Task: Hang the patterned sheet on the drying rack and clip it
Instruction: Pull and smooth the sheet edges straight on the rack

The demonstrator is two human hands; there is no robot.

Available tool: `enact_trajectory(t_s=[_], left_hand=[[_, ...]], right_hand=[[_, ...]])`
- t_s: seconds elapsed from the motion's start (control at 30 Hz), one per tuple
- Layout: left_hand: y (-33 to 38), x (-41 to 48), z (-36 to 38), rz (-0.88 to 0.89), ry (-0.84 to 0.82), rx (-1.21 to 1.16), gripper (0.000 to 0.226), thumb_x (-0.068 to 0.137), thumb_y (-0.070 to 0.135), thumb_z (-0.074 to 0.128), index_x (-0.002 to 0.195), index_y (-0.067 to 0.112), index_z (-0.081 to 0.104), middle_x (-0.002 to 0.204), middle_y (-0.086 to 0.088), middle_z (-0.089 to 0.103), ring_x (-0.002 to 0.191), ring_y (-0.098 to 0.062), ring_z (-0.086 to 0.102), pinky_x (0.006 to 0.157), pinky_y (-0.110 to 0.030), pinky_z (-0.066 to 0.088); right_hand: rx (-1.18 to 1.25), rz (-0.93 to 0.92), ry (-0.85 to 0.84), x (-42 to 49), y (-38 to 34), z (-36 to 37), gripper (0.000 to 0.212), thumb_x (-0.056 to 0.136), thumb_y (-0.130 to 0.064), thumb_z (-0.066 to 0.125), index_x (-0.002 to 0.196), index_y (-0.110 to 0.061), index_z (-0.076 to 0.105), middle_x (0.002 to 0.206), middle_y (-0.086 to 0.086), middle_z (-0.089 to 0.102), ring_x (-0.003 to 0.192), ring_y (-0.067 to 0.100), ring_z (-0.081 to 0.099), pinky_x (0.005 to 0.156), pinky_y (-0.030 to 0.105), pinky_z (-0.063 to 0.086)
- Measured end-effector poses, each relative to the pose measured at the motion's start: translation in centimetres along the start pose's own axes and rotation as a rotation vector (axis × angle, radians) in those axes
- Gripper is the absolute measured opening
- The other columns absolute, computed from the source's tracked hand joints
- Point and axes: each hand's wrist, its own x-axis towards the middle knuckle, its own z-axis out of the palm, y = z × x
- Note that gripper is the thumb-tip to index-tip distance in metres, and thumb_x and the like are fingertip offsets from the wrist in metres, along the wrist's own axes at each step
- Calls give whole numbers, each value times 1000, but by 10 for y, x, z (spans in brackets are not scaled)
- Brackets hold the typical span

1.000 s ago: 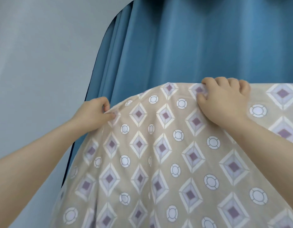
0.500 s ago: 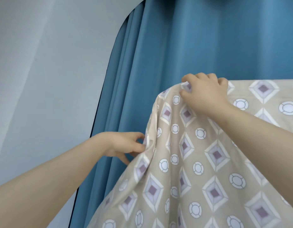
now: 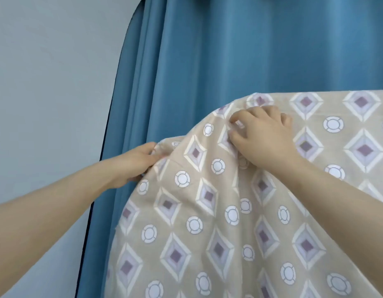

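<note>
The patterned sheet (image 3: 218,211) is beige with purple diamonds and white circles. It drapes over a hidden rail and fills the lower right of the view. My left hand (image 3: 134,162) grips the sheet's left edge, fingers curled round the fabric. Higher up and to the right, my right hand (image 3: 261,136) pinches a fold of the sheet near its top edge. The drying rack is hidden under the cloth. No clip shows.
A blue curtain (image 3: 229,50) hangs straight behind the sheet. A pale grey wall (image 3: 46,82) fills the left side.
My left hand has risen and moved right along the sheet's edge, spreading the corner outward. My right hand has stayed on the top fold, shifting slightly lower.
</note>
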Motion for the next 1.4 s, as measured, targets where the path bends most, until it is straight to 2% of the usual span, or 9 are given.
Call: enact_trajectory(t_s=[0.13, 0.4, 0.57, 0.7, 0.77, 0.9, 1.07, 1.23, 1.4], left_hand=[[-26, 6, 4, 113, 244, -34, 22, 96, 36, 44, 82, 22, 52, 80, 2, 59, 75, -18, 55, 60, -28, 41], [-90, -55, 21, -61, -184, -254, 9, 88, 22, 60, 81, 17, 61, 70, 7, 68, 62, -10, 63, 54, -18, 48], [-116, -91, 38, -175, 30, -471, 25, 96, 30, 46, 73, 20, 51, 51, 12, 55, 50, -4, 51, 50, -14, 40], [-123, -126, 48, -217, -177, -520, 6, 90, 18, 60, 84, 18, 58, 63, 9, 68, 58, -5, 64, 53, -14, 48], [-129, -148, 51, -225, -315, -534, 28, 75, 13, 70, 101, 20, 63, 87, 5, 74, 73, -10, 70, 58, -20, 54], [-137, -173, 64, -354, -91, -538, 10, 86, 22, 60, 93, 18, 66, 85, -4, 74, 64, -12, 69, 55, -24, 55], [-142, -207, 72, -614, -44, -820, 42, 91, 49, 47, 89, 16, 73, 80, -7, 74, 66, -20, 69, 68, -33, 52], [-146, -242, 78, -600, -307, -651, 20, 82, 14, 64, 62, 13, 66, 58, -4, 64, 45, -9, 61, 45, -17, 49], [-156, -241, 61, -438, -591, -285, 6, 72, 14, 68, 76, 17, 66, 64, 9, 68, 58, 0, 62, 55, -15, 49]], right_hand=[[90, 26, 23, -25, -13, 12, 32, 93, -36, 44, 124, -31, 52, 130, -7, 50, 128, 19, 32, 102, 34, 14], [225, 31, 11, -121, -47, 59, 39, 84, -38, 41, 115, -24, 60, 114, -4, 61, 104, 22, 56, 98, 30, 18], [495, 159, -134, -185, -54, 69, 44, 84, -43, 42, 123, -27, 54, 132, -9, 45, 120, 8, 39, 98, 29, 30], [633, 167, -264, -236, -59, 66, 40, 87, -38, 48, 125, -46, 38, 116, -22, 38, 111, 1, 39, 88, 19, 30], [649, 173, -402, -261, -62, 66, 42, 88, -43, 46, 127, -51, 32, 121, -21, 37, 117, 1, 36, 90, 22, 34], [667, 205, -500, -308, -70, 61, 47, 80, -63, 38, 126, -52, 30, 122, -23, 34, 112, 4, 44, 93, 27, 40], [658, 206, -554, -353, -89, 51, 61, 70, -70, 48, 124, -50, 25, 125, -16, 33, 111, -2, 35, 91, 27, 40], [429, 252, -848, -383, -121, 46, 85, 59, -78, 32, 130, -49, -5, 155, -10, -8, 143, 13, 10, 110, 36, 22], [329, 231, -557, -385, -132, 58, 21, 69, -30, 43, 87, -31, 52, 113, 2, 62, 86, 24, 66, 63, 33, 50]])
